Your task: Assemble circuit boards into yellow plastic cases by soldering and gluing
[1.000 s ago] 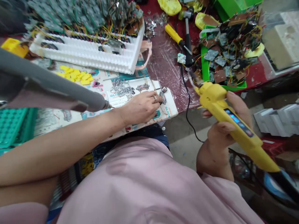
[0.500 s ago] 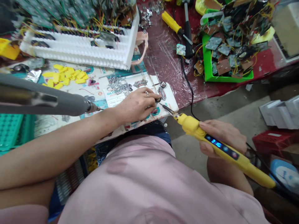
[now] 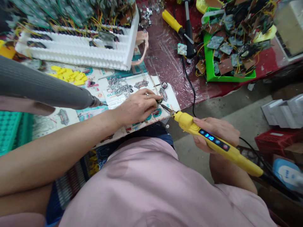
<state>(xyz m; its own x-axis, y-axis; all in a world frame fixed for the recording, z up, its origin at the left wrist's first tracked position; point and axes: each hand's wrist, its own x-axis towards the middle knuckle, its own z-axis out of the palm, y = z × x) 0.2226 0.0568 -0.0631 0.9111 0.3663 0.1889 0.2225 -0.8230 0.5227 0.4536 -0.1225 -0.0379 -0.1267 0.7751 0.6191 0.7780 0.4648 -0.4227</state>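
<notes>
My right hand [image 3: 214, 132] is closed round a yellow soldering iron [image 3: 227, 154] with a lit blue display. The iron slants down to the left, and its tip reaches the fingertips of my left hand [image 3: 139, 105]. Those fingers press together on a small dark round part [image 3: 160, 101] at the board's right end; most of it is hidden, so I cannot make out its kind. Beside it on the printed white board [image 3: 174, 102] lie a small round metal-rimmed piece [image 3: 164, 85] and a pile of small silvery metal pieces [image 3: 119, 85].
Another person's hand [image 3: 28, 105] is by a grey electric screwdriver [image 3: 54, 85] above my left forearm. Behind stand a white foam tray [image 3: 78, 58] of wired circuit boards and a green bin [image 3: 209, 63] of boards. Yellow pieces [image 3: 68, 75] and a yellow-handled screwdriver [image 3: 171, 20] lie about.
My right hand has brought the soldering iron left and slightly up, its tip now at my left fingertips. The grey screwdriver has shifted, and the other person's hand has come into view.
</notes>
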